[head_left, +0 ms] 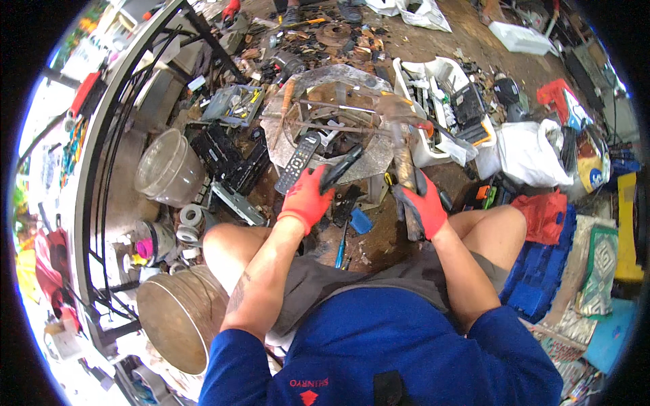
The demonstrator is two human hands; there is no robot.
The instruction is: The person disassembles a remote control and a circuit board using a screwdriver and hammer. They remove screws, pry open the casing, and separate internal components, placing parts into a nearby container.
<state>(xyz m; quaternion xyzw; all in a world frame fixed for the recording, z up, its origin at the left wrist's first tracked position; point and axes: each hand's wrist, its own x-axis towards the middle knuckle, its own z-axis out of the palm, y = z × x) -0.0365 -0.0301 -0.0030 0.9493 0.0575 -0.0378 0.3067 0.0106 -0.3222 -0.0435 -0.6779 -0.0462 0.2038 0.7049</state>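
My left hand (308, 199), in a red glove, is closed on a long black plastic piece (347, 164) that juts up to the right. A black remote control (298, 162), buttons up, is against that hand's left side; whether the fingers also grip it I cannot tell. My right hand (426, 206), gloved in red and dark grey, wraps round the worn wooden handle of a hammer (404, 166). The hammer's head (394, 108) points away, above the right rim of a pale round block (318, 80). Metal rods (338, 126) and scraps lie across the block's hollow middle.
Right of the block stands a white crate (425, 152) full of plastic parts. At left are a clear bucket (169, 169), black casings (227, 152) and a metal-framed table (88, 223). A blue-handled screwdriver (341, 250) lies between my knees. Broken scrap (332, 37) covers the far ground.
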